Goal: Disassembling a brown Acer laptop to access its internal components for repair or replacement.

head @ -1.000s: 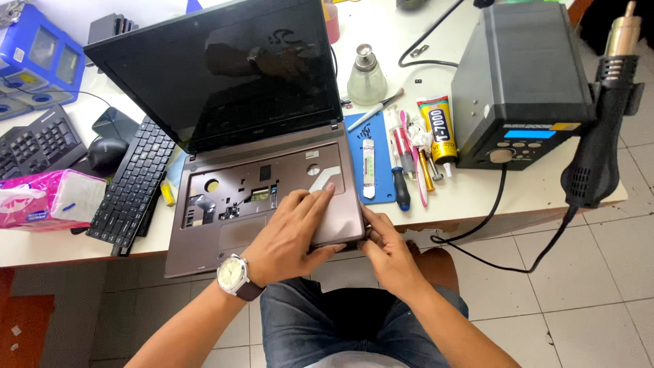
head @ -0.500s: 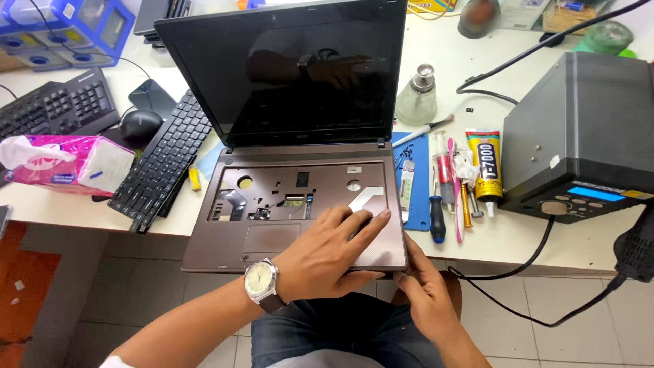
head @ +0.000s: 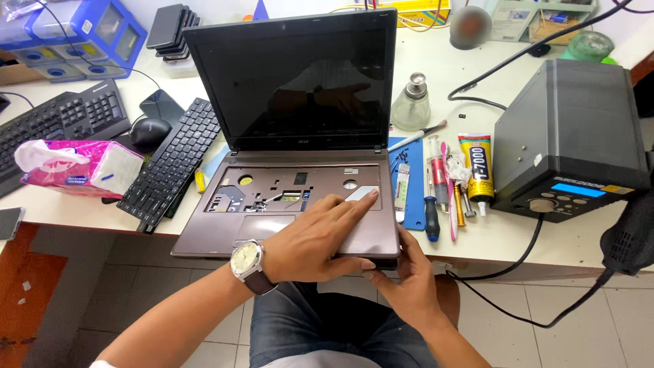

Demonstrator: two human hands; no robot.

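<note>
Right hand [head: 407,283] at lower centre of frame, fingers curled under front right corner of laptop [head: 300,136], gripping its edge. Left hand [head: 317,238], wristwatch [head: 246,260] on wrist, pressed flat and open on right palm rest. Laptop centre frame, lid open, keyboard removed from brown base. Loose black keyboard [head: 174,163] left of base; pink tissue pack [head: 78,167] farther left. Glue tube [head: 477,167] and screwdriver [head: 431,215] right; black station box [head: 572,136] at right edge.
</note>
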